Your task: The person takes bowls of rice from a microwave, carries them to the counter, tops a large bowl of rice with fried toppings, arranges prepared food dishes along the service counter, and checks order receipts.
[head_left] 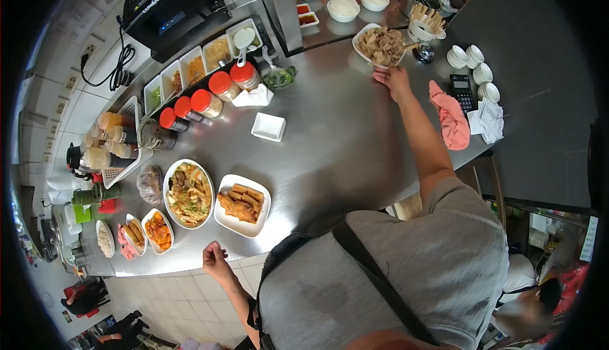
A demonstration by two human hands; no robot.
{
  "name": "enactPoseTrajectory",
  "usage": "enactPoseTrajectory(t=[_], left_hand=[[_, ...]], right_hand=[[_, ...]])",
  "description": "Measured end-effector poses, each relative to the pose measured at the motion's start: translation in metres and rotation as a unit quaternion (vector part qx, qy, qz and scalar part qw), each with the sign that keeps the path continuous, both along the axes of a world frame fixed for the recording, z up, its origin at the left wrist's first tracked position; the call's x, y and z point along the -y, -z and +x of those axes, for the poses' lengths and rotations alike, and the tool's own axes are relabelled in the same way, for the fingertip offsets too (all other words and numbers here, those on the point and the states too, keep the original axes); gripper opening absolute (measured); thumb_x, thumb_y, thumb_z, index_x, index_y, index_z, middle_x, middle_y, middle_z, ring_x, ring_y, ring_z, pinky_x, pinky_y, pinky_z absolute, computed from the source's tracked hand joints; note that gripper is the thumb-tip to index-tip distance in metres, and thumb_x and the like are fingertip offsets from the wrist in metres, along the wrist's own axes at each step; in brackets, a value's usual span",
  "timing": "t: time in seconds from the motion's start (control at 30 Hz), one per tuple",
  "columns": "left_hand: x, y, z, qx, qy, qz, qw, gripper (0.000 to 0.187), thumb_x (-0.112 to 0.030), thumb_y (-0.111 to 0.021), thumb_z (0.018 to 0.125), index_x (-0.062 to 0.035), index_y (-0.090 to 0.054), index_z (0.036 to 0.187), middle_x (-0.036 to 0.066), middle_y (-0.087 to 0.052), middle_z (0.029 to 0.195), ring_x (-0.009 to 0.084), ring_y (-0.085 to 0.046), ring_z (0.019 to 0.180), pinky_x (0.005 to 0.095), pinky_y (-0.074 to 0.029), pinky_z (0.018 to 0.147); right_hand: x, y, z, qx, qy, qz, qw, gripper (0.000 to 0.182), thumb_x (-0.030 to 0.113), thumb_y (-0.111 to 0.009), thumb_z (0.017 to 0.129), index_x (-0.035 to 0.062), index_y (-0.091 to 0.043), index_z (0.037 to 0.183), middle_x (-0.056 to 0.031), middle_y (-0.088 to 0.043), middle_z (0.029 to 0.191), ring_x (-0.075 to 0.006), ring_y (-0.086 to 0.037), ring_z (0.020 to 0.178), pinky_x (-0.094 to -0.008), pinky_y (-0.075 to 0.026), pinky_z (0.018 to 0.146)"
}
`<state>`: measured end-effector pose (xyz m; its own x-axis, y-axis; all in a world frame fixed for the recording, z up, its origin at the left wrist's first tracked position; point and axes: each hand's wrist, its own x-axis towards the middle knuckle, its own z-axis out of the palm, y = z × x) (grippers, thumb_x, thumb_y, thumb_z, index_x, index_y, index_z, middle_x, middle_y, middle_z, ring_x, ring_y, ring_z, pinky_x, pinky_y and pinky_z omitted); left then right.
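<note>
At the far side of the steel counter [317,128], my right hand [394,82] is at the near edge of a white bowl heaped with brown sliced meat [380,46]. Its fingers reach the rim; the grip underneath is hidden. My left hand [217,261] hangs off the counter's near edge with fingers curled together, and whether anything small is in it cannot be made out. Nearest to that hand are a square white plate of fried pieces [241,206] and a large round bowl of noodles and vegetables [189,194].
Red-lidded jars [205,103] and topping trays [193,67] line the back left. A small square dish [268,127] lies mid-counter. At right are a pink cloth [450,116], a calculator [462,92] and stacked white cups [483,72]. A person [530,312] is at lower right.
</note>
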<state>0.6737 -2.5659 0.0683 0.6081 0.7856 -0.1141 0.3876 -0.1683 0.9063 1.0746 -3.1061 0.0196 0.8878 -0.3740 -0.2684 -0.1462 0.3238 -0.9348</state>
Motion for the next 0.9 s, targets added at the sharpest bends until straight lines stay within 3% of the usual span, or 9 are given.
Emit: enactPoseTrajectory(t=[0.07,0.17,0.3,0.47,0.53,0.6,0.73,0.83,0.9], left_hand=[[0.007,-0.014,0.01,0.012,0.001,0.022,1.0,0.019,-0.018,-0.066,0.092,0.0004,-0.064,0.092,0.002,-0.061,0.08,0.01,-0.055,0.068,0.0228,-0.045,0.06],[0.0,-0.022,0.012,0.043,0.004,0.086,0.995,0.025,-0.019,-0.061,0.096,0.003,-0.064,0.105,0.004,-0.064,0.092,0.0109,-0.058,0.079,0.025,-0.048,0.069],[0.017,-0.053,0.035,0.109,0.012,0.111,0.988,0.02,-0.01,-0.058,0.097,0.0058,-0.062,0.106,0.01,-0.066,0.1,0.0155,-0.061,0.094,0.0286,-0.049,0.087],[0.096,-0.097,0.072,0.126,0.228,-0.03,0.965,0.019,-0.011,-0.053,0.098,-0.0013,-0.066,0.108,0.007,-0.069,0.103,0.0135,-0.063,0.094,0.0275,-0.049,0.085],[0.128,-0.083,0.085,0.149,0.372,-0.199,0.894,0.033,-0.024,-0.046,0.102,0.0005,-0.059,0.12,0.01,-0.067,0.109,0.0176,-0.063,0.098,0.0297,-0.049,0.088],[0.169,-0.061,0.101,0.138,0.456,-0.304,0.825,0.047,-0.038,-0.04,0.103,-0.0013,-0.051,0.13,0.01,-0.065,0.113,0.0182,-0.063,0.099,0.0315,-0.049,0.09],[0.22,-0.019,0.105,-0.018,0.475,-0.444,0.76,0.057,-0.051,-0.041,0.1,-0.0048,-0.048,0.132,0.011,-0.063,0.114,0.0195,-0.06,0.108,0.0305,-0.049,0.091],[0.205,-0.04,0.096,-0.049,0.404,-0.737,0.54,0.06,-0.057,-0.04,0.097,-0.0093,-0.044,0.134,0.005,-0.063,0.108,0.0141,-0.062,0.09,0.0273,-0.052,0.075],[0.187,-0.004,0.078,-0.039,0.405,-0.693,0.596,0.052,-0.052,-0.046,0.098,-0.0066,-0.056,0.12,0.001,-0.062,0.092,0.0092,-0.056,0.072,0.0237,-0.048,0.067]], right_hand=[[0.025,-0.007,-0.011,0.011,0.006,-0.13,0.991,0.038,0.025,-0.049,0.097,-0.0031,-0.05,0.122,-0.0208,-0.064,0.099,-0.0302,-0.067,0.083,-0.0453,-0.055,0.069],[0.11,-0.005,-0.07,0.031,0.037,-0.776,0.629,0.036,0.033,-0.056,0.092,0.0047,-0.064,0.112,-0.0219,-0.065,0.104,-0.0377,-0.063,0.096,-0.0505,-0.047,0.084],[0.116,-0.013,-0.18,-0.229,-0.013,-0.852,0.471,0.034,0.022,-0.053,0.091,0.0146,-0.052,0.124,-0.0148,-0.055,0.122,-0.039,-0.054,0.114,-0.0501,-0.047,0.089],[0.098,0.009,-0.207,-0.098,-0.132,-0.742,0.65,0.015,0.011,-0.057,0.088,0.0087,-0.065,0.101,-0.0102,-0.063,0.103,-0.0287,-0.06,0.097,-0.0398,-0.049,0.079],[0.032,-0.029,-0.227,0.027,-0.298,-0.414,0.86,0.01,0.009,-0.057,0.089,0.0067,-0.066,0.091,-0.0036,-0.062,0.094,-0.0171,-0.058,0.084,-0.0321,-0.047,0.071],[-0.041,-0.075,-0.25,-0.156,-0.439,-0.181,0.866,0.009,0.008,-0.055,0.093,0.006,-0.063,0.097,0.001,-0.059,0.091,-0.0093,-0.056,0.084,-0.0241,-0.047,0.07],[-0.154,-0.09,-0.292,0.013,-0.484,-0.009,0.875,0.01,0.013,-0.057,0.095,0.0041,-0.061,0.098,-0.0004,-0.059,0.094,-0.0098,-0.057,0.087,-0.0246,-0.047,0.076],[-0.18,-0.09,-0.286,0.008,-0.425,0.033,0.905,0.012,0.011,-0.056,0.096,0.0018,-0.06,0.103,-0.002,-0.061,0.091,-0.0091,-0.057,0.082,-0.0236,-0.047,0.074],[-0.184,-0.092,-0.276,0.057,-0.389,-0.027,0.919,0.014,0.011,-0.055,0.096,0.002,-0.06,0.106,-0.0034,-0.061,0.093,-0.0097,-0.057,0.081,-0.0237,-0.047,0.074]])
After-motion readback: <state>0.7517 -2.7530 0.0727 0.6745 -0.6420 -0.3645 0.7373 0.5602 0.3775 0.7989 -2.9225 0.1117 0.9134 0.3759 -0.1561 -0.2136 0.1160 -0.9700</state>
